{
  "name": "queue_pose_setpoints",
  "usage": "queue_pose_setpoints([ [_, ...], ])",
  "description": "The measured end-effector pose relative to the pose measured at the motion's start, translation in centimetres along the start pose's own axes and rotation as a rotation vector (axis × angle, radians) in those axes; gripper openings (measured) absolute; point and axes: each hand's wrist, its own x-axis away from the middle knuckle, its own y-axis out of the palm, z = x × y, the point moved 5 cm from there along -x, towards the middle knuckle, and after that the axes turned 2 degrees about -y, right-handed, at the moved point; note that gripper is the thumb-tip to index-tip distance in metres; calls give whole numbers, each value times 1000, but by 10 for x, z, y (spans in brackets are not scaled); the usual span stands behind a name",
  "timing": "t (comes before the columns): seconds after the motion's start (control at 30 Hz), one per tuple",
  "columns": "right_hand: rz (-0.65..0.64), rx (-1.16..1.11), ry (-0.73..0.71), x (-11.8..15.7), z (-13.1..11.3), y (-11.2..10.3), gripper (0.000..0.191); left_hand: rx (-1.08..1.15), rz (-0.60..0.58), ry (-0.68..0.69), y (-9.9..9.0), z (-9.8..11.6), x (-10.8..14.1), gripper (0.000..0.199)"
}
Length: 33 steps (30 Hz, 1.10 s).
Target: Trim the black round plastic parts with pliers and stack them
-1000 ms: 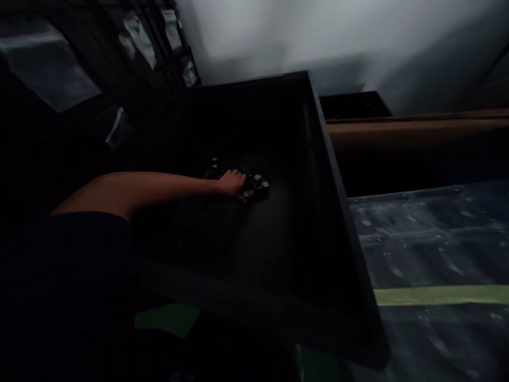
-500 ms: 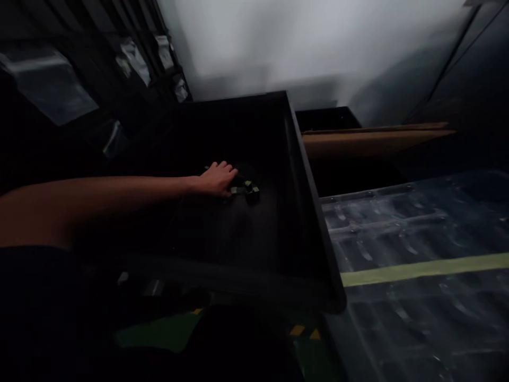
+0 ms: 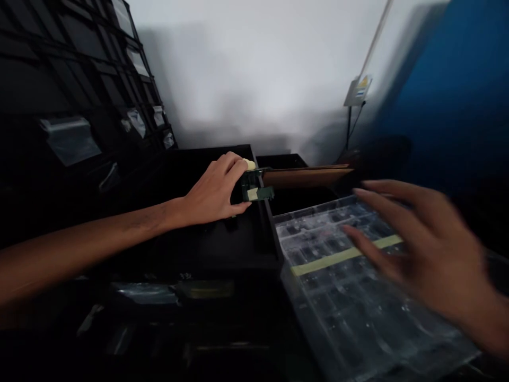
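Observation:
My left hand (image 3: 222, 185) grips a small dark green part (image 3: 256, 191) with pale yellow patches, held above the right side of a black bin (image 3: 242, 249). Its fingers lie over the top of the part and the thumb is beneath. To the right, my right hand (image 3: 429, 249) is over a clear plastic tray (image 3: 358, 297) with many molded pockets and a yellow-green tape strip (image 3: 338, 259) across it. The fingers of this hand are apart, slightly blurred, with nothing between them.
Behind the tray, brown cardboard (image 3: 306, 176) sticks out of another black bin (image 3: 282, 159). Dark racks of bins with clear plastic pouches (image 3: 73, 140) stand at the left. A white wall (image 3: 246, 69) with a switch box (image 3: 357, 91) and a blue panel (image 3: 449, 101) are behind.
My left hand has come up out of the black bin, now holding the green part. My right hand has entered at the right. The view has lifted, showing more of the wall and blue panel.

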Motion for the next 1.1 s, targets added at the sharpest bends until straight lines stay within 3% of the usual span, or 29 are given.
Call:
queue_pose_setpoints([
  [0.1,-38,-107,-116,-31,-13,16,74,94,52,49,-4,19,-5,52],
  [0.2,-75,-284,-86,-52,-15,34,82,205,79,31,-4,30,-8,50],
  [0.3,-66,-390,-55,-55,-14,40,89,315,61,-42,1,36,-9,52],
  [0.5,-43,-325,-78,-36,-10,36,88,451,7,-127,10,45,-13,59],
  [0.6,-68,-195,-158,-31,-7,29,76,507,-58,-138,13,53,-18,60],
  [0.73,-198,-148,-187,-29,-10,10,56,553,-222,-154,22,64,-25,55],
  [0.93,-507,-71,-105,-20,-12,5,49,424,-471,-111,39,71,-35,52],
  [1.03,-541,-113,-102,-5,6,18,36,192,-367,-14,21,85,-28,56],
  [1.1,-590,-170,-93,8,23,29,34,91,-309,107,6,108,-9,48],
])
